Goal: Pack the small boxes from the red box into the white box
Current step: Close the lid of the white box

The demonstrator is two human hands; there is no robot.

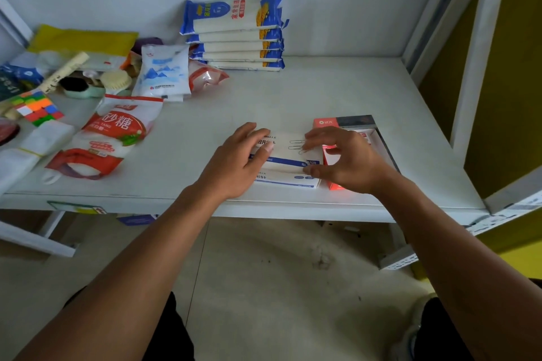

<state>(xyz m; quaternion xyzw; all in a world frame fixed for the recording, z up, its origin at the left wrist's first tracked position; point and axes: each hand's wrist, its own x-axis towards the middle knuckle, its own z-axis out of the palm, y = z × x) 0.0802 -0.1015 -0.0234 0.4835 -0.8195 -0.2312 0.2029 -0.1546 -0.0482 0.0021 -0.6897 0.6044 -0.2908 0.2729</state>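
Near the front edge of the white table (pixel 337 88), the left hand (pixel 237 161) lies palm-down on the left end of the white box (pixel 289 157), fingers spread and flat, thumb pressed on the printed lid; it steadies the box and grips nothing. To its right, the right hand (pixel 343 160) hovers over the box's right end, fingers curled and thumb set against the front corner, seemingly pinching at the lid edge; whether it holds anything cannot be told. Touching the white box on that side stands the red box (pixel 328 121), open, with small boxes (pixel 363 135) partly visible inside behind the right hand. Judged step: opening the white box, packing not yet begun. The next move likely calls for lifting the lid while the left hand keeps the base down, then reaching right for the first small box.
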